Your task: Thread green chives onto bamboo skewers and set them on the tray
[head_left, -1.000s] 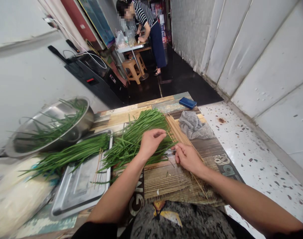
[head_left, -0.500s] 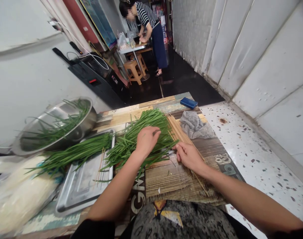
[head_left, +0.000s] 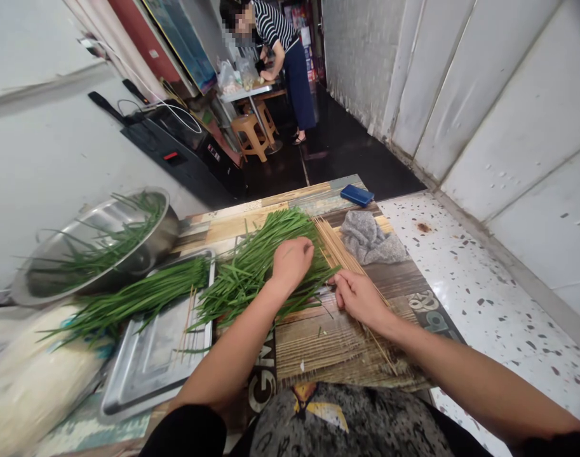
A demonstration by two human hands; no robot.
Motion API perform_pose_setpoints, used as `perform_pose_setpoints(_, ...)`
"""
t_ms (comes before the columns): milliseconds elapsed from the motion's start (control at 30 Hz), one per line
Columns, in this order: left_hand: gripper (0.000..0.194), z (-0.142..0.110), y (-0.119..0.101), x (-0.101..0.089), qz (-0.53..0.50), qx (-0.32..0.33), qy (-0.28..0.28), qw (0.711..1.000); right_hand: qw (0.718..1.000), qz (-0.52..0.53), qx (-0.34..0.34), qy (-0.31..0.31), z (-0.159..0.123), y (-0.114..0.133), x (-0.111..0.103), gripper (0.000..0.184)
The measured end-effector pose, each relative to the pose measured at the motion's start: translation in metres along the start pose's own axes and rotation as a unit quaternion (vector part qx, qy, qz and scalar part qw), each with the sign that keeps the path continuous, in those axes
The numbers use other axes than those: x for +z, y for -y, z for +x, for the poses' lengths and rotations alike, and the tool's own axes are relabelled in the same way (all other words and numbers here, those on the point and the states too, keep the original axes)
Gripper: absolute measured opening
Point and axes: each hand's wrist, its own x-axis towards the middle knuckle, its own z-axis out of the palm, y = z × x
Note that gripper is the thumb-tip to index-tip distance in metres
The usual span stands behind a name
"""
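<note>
A loose pile of garlic chives (head_left: 265,244) lies on the wood-patterned table. Over its right part is my left hand (head_left: 293,261), its fingers curled in; what they hold, if anything, is hidden. My right hand (head_left: 359,297) is closed, pinching the ends of some green chives at the pile's right edge. Just beyond that hand, a bundle of thin bamboo skewers (head_left: 340,244) runs along the table, some passing beneath the hand. Left of the pile, more chives (head_left: 151,295) lie across a metal tray (head_left: 151,371) with a few skewers on it.
A steel bowl (head_left: 168,219) of chives stands at the left, near a plastic bag of something pale (head_left: 42,381). A grey cloth (head_left: 370,238) and a blue box (head_left: 357,195) lie at the table's far right. Another person (head_left: 296,82) bends over a small table behind.
My left hand has shifted slightly right, nearer my right hand. The right hand keeps its pinch at the chive ends. The whole view has moved slightly.
</note>
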Motion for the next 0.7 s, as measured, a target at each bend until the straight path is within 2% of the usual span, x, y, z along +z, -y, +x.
perform_pose_setpoints(100,0.021,-0.006,0.002,-0.002,-0.113,-0.038,0.011,0.993,1.000,0.006,0.001,-0.002,0.000,0.001,0.000,0.027)
perform_pose_setpoints(233,0.020,-0.009,0.009,0.001,-0.237,-0.069,0.028,0.969,1.000,0.010,0.000,0.003,-0.001,0.001,0.000,0.027)
perform_pose_setpoints(367,0.020,-0.011,0.009,-0.001,-0.275,-0.083,0.027,0.957,1.000,0.009,0.001,0.002,-0.001,0.004,-0.001,0.027)
perform_pose_setpoints(467,0.019,-0.013,0.010,-0.015,-0.208,-0.080,-0.022,0.975,1.000,0.011,0.008,0.000,-0.002,0.005,-0.001,0.027)
perform_pose_setpoints(533,0.019,-0.012,0.014,-0.029,-0.106,-0.076,-0.098,0.987,1.000,0.009,0.013,-0.001,-0.002,0.006,-0.002,0.027)
perform_pose_setpoints(600,0.020,-0.010,0.021,-0.044,-0.011,-0.074,-0.163,0.984,1.000,0.004,0.014,-0.001,-0.002,0.006,-0.002,0.028)
perform_pose_setpoints(700,0.020,-0.004,0.032,-0.061,0.030,-0.064,-0.191,0.979,1.000,-0.002,0.012,-0.001,-0.003,0.006,-0.002,0.028)
